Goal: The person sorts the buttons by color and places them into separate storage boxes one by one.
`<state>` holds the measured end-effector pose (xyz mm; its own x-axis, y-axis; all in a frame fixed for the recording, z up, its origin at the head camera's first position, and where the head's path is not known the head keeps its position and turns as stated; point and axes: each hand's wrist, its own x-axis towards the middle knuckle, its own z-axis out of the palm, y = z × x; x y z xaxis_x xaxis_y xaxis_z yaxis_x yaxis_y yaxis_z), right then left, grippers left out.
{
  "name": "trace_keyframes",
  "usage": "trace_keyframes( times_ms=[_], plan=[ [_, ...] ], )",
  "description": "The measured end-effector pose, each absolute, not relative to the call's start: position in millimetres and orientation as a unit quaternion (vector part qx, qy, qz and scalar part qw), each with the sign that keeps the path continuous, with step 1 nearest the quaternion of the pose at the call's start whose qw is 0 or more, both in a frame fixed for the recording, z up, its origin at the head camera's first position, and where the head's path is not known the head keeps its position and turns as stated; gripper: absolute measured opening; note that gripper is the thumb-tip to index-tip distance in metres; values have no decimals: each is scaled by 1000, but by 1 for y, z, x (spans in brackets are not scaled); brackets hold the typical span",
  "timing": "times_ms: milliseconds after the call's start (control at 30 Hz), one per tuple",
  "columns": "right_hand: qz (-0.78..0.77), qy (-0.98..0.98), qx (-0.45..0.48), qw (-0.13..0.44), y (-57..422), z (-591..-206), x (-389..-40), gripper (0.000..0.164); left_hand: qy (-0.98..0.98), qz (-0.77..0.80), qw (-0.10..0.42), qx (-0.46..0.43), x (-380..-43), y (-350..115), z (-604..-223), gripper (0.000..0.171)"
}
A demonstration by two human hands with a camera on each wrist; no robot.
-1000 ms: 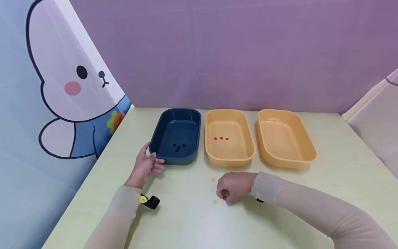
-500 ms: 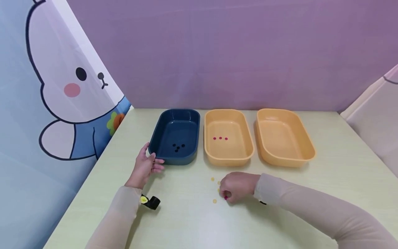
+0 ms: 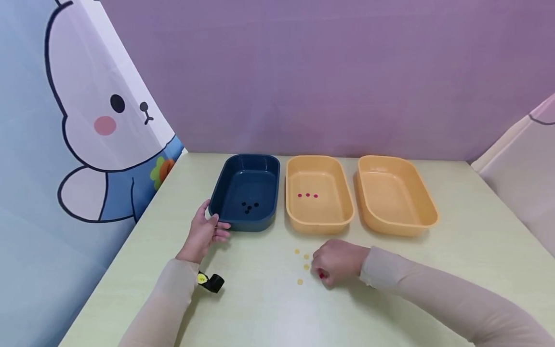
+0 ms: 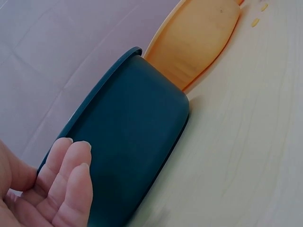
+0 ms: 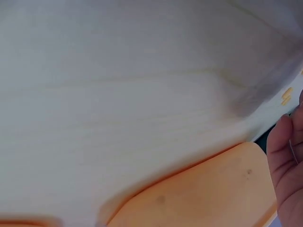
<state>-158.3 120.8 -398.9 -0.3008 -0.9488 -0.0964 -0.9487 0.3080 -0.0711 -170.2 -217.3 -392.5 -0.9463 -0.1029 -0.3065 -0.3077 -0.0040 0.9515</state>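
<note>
My left hand (image 3: 204, 234) holds the near left corner of the dark blue tray (image 3: 253, 225). In the left wrist view its fingers (image 4: 71, 179) lie against the tray's outer wall. Low over the table, my right hand (image 3: 340, 262) pinches a small magenta disc (image 3: 322, 275), mostly covered by the fingertips. Beside that hand several yellow discs (image 3: 306, 266) lie scattered on the table. Several black discs (image 3: 249, 207) lie in the blue tray. A row of 3 magenta discs (image 3: 308, 195) lies in the middle yellow tray (image 3: 320, 227).
Another yellow tray (image 3: 401, 229) stands to the right of the middle one, with a narrow gap between. All the trays sit on a pale table (image 3: 260, 308) before a purple cloth backdrop (image 3: 329, 77). A strap with a black wrist camera (image 3: 212, 283) hangs at my left wrist.
My right hand has shifted slightly right with the magenta disc still pinched, uncovering more yellow discs at its left. My left hand stays on the blue tray.
</note>
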Motion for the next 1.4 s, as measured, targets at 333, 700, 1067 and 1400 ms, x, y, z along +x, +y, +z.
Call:
trace_keyframes(
  times_ms=[333, 700, 1067, 1400],
  plan=[
    [11, 802, -597, 29, 124, -403, -163, 16, 705, 690, 69, -144, -171, -219, -389, 60],
    [27, 791, -609, -48, 127, -377, -177, 17, 707, 689, 66, -144, -170, -218, -388, 61],
    [-24, 776, -600, -191, 134, -343, -202, 16, 694, 701, 72, -149, -170, -214, -396, 61],
    [-20, 789, -584, -192, 134, -333, -213, 11, 692, 703, 61, -152, -172, -214, -396, 60]
  ],
)
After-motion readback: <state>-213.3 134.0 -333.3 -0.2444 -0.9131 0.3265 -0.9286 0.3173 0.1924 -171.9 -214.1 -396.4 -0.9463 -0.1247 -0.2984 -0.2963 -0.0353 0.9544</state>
